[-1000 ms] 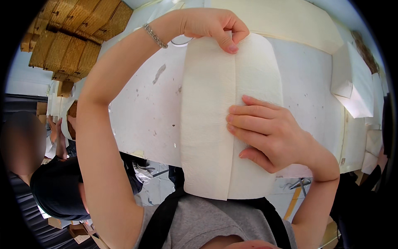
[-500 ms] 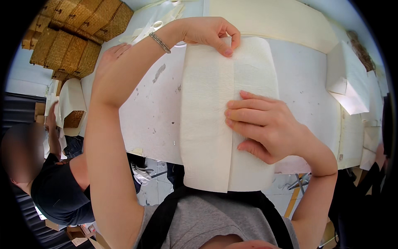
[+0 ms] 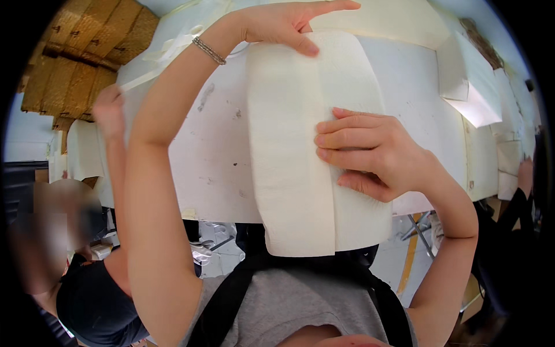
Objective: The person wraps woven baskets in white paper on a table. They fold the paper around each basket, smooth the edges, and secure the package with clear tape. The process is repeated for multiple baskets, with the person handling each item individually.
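Observation:
A long cream paper-like piece (image 3: 286, 156) with rounded corners and an overlapping lengthwise seam lies at the middle of the white table (image 3: 202, 156), overhanging its front edge. My left hand (image 3: 289, 29) is at its top end, open, thumb resting on the cream surface and index finger stretched out to the right. My right hand (image 3: 373, 156) lies over the right half, open, fingertips pressed on the seam and thumb lower down on the paper.
Woven boxes (image 3: 87, 34) are stacked back left. A co-worker (image 3: 98, 295) bends at the left, a hand (image 3: 108, 115) raised beside my left arm. A white box-shaped item (image 3: 468, 81) and cream sheets (image 3: 393, 17) lie behind. Another person (image 3: 509, 220) is at the right edge.
My left index finger has straightened away from its earlier curl. The cream piece and both my hands sit higher in view. The co-worker's hand has risen beside my left arm.

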A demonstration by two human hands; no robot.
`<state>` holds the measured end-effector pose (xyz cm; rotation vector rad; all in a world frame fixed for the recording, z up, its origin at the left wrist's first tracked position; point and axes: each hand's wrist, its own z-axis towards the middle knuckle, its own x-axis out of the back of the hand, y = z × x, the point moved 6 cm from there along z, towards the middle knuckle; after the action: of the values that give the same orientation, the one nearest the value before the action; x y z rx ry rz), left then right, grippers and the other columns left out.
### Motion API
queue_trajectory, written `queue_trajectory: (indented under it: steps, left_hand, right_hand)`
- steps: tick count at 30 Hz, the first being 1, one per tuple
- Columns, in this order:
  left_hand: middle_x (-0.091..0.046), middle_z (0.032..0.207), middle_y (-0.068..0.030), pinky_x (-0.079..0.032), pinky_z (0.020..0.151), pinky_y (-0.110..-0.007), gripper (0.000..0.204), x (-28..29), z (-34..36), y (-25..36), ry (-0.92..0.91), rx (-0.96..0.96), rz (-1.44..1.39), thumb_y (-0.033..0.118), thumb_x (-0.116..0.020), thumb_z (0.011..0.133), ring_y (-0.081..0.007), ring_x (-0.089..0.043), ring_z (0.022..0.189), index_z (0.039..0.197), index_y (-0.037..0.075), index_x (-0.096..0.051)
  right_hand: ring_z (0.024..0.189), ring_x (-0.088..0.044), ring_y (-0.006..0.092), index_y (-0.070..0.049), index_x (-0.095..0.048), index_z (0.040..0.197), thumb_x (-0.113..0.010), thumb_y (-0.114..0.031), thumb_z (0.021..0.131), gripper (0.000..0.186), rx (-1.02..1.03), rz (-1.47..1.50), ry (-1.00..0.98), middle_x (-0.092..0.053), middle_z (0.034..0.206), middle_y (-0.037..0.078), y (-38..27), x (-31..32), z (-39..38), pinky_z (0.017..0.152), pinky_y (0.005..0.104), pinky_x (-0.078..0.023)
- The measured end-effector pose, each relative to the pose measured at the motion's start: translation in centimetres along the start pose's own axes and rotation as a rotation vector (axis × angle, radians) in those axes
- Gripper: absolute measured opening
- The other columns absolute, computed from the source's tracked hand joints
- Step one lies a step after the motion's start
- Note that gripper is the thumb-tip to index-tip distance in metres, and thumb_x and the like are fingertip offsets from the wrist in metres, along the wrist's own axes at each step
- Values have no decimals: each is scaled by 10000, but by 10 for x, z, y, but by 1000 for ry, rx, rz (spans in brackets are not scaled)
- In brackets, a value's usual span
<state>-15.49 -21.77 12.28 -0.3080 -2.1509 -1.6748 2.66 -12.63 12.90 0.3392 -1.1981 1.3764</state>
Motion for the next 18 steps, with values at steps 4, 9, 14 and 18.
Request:
queue_trajectory:
  steps: [4, 9, 14, 18]
  left_hand:
    - [-650, 940, -110, -498, 691, -296, 635, 17, 0, -13, 225, 26, 290, 209, -495, 966, -148, -585, 738, 1545, 57, -287]
    - [-679, 845, -113, -512, 632, -371, 515, 38, -41, 41, 947, 206, 733, 178, -530, 958, -220, -655, 732, 1442, 23, -448]
    - [-543, 1311, -245, -470, 943, -456, 573, -115, -69, 44, 439, 330, 1054, 239, -550, 959, -373, -565, 1159, 1435, -39, -393]
    - [-401, 1475, -276, -293, 1161, -474, 803, -195, -106, 67, 489, 6, 1115, 386, -660, 894, -370, -398, 1393, 1472, -62, -328]
  right_hand:
    - [1129, -629, 334, 12, -680, 1035, -727, -120, 765, 304, -32, -4, -7, -659, 1129, 135, -2, 0, -1, 1035, 492, -470]
    - [1129, -618, 337, 24, -666, 1010, -696, -96, 778, 262, -38, -43, 16, -658, 1110, 140, -2, -1, -7, 1032, 456, -475]
    - [1192, -594, 324, -20, -683, 1124, -677, -65, 815, 312, -91, -129, -64, -647, 1237, 124, -6, -4, -2, 1020, 402, -499]
    - [1179, -598, 359, 43, -643, 1145, -583, -37, 888, 276, -188, -45, -82, -630, 1216, 223, -15, -5, 1, 994, 421, -484]
